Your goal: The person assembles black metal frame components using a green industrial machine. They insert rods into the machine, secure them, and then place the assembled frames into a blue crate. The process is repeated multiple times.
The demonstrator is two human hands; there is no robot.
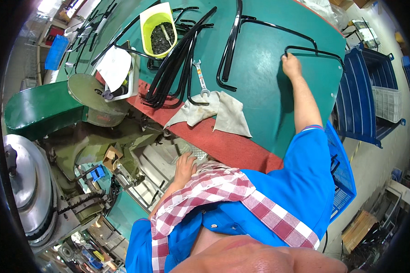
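In the head view, a thin, glossy black metal tube with bent ends (325, 52) is held at two o'clock by the right hand (292, 67), near the tube's left end; that grip is closed around it, with the fingers curled in. The tube is kept above or on the green-surfaced tabletop (259, 104); which of the two cannot be told. Its line is crossed, as seen from above, by the end of a longer black bent tube frame (278, 27) placed between twelve and one o'clock.

The left hand (185, 168) is seen near the centre, at seven o'clock, with its fingers loosely extended over a pale grey metal machine part (157, 157); whether anything is held in that grip cannot be told.

At eleven o'clock, a bundle of glossy black bent tubes (180, 52) is laid on the tabletop, just beside a yellow plastic tub (146, 34) partly filled with small dark pieces (160, 43). A silver metal open-ended wrench (200, 79) is found at twelve o'clock, and its lower end is placed at a crumpled pale grey cloth (230, 113). At three o'clock, near the floor, a dark blue plastic crate (355, 91) is seen.
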